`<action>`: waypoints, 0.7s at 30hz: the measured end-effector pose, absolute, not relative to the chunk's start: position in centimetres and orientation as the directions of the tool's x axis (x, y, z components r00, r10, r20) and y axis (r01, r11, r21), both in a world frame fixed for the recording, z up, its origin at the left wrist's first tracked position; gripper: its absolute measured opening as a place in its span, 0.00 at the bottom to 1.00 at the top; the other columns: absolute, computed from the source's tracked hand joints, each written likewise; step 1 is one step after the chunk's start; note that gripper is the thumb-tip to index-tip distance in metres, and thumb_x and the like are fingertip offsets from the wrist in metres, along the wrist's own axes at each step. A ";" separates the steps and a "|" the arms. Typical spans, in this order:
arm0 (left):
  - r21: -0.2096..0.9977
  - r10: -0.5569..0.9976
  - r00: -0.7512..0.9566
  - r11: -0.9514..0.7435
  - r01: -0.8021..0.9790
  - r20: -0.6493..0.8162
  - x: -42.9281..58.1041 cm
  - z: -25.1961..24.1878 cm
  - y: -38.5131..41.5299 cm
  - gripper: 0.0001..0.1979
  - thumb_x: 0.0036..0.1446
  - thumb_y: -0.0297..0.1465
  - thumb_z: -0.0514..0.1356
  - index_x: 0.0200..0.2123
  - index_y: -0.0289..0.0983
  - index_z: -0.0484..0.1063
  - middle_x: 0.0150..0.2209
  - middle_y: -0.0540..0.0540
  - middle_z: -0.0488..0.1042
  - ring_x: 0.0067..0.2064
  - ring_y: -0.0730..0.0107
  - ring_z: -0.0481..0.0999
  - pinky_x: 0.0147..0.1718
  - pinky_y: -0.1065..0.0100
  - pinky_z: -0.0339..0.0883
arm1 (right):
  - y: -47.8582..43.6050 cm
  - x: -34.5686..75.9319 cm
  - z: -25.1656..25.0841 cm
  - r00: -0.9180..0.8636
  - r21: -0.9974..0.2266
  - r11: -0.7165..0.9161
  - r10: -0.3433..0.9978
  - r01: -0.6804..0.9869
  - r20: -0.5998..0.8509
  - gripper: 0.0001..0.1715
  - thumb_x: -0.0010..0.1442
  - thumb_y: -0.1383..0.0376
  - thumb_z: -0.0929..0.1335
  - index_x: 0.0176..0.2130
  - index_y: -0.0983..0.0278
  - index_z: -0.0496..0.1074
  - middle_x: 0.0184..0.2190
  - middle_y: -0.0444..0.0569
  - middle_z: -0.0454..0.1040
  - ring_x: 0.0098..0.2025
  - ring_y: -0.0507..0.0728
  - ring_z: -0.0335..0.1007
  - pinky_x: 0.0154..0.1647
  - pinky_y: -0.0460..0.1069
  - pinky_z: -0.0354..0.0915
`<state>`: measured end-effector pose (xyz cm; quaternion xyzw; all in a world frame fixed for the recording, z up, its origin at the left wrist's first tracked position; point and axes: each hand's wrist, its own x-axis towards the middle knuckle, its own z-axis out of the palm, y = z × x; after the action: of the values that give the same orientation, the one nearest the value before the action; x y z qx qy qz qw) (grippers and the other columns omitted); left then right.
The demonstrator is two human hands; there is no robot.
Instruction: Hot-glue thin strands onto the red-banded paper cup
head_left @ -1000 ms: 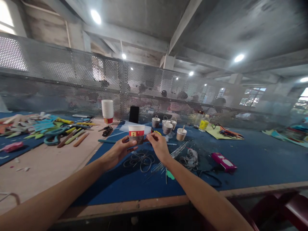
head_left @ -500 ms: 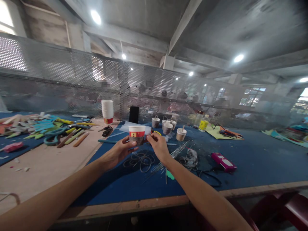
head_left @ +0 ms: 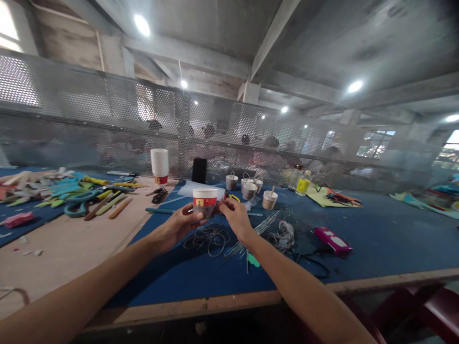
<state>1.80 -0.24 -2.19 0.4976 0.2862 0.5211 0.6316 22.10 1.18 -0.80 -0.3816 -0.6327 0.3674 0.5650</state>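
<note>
A bench (head_left: 387, 236) with a blue top spans the view, its front edge running crosswise below the forearms. Over it, two bare hands converge from either side on a single paper cup. The left hand (head_left: 182, 222) is curved around the cup's left side and holds it, thumb on the near face, fingers passing underneath or behind. The right hand (head_left: 234, 215) is narrow, thumb and forefinger drawn together at the cup's lower right; whether they pinch anything is too small to tell. The paper cup (head_left: 204, 197) is raised above the bench between the hands, rim up, its long axis close to vertical. It lies ahead and to the right of the left palm, and directly to the left of the right fingertips. The left hand is thus the nearer, being in contact; the right is just beside the wall. Smallest is the grey band (head_left: 203, 210) around the cup's lower part, beneath the red printed strip, level with the right fingertips.
</note>
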 end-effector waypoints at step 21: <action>0.945 0.975 0.164 -0.096 -0.312 0.153 2.0 -2.1 0.1 0.22 0.46 0.36 0.79 0.46 0.38 0.85 0.53 0.38 0.84 0.56 0.50 0.81 0.52 0.59 0.75 | 1.3 22.3 -1.1 -0.074 -0.887 0.450 0.893 0.104 0.444 0.17 0.57 0.50 0.70 0.27 0.60 0.71 0.27 0.44 0.75 0.34 0.57 0.73 0.41 0.50 0.67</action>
<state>1.97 0.13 -2.10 0.4929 0.3362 0.5521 0.5824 22.28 1.31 -1.06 -0.3879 -0.6423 0.3530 0.5590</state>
